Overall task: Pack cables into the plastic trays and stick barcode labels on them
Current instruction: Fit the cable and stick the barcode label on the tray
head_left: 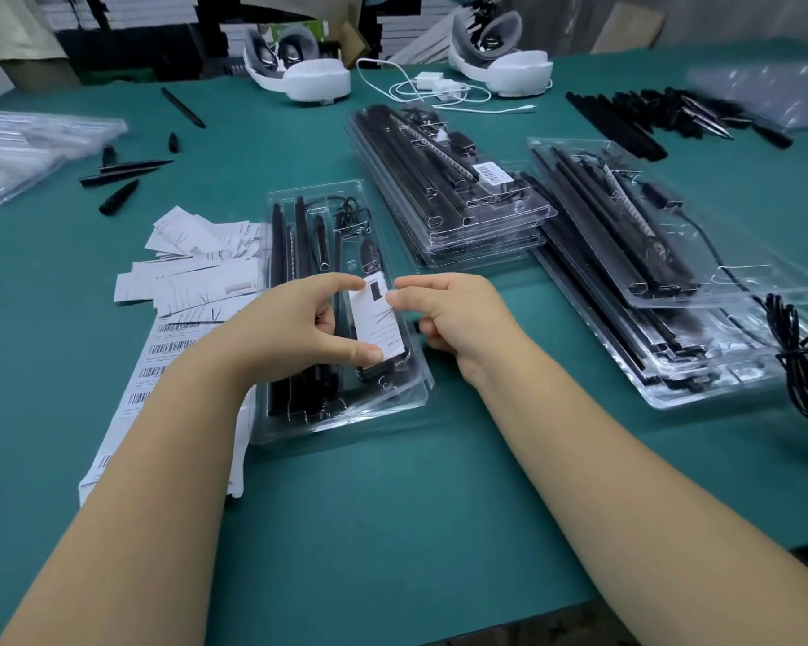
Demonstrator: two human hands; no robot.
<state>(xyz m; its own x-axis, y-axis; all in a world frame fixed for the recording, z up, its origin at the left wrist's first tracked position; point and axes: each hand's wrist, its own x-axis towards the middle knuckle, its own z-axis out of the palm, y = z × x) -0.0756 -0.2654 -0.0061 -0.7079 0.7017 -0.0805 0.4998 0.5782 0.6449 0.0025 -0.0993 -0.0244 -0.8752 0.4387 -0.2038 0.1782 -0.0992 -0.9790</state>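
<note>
A white paper slip point(375, 319) was pinched by the left hand point(295, 333) at two corners and by the right hand point(444, 314) at its edge. It was held over the clear tray point(411, 394), long side pointing away. Its small print could not be read. Barcode labels point(169, 352) lay left on the green surface point(393, 505).

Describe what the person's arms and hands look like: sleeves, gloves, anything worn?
Both forearms are bare up to the frame edge, with no sleeve visible. The left hand and right hand wear no gloves. No rings, watch or wristband show on either one, and there are no markings. Fingernails look short and unpainted.
</note>
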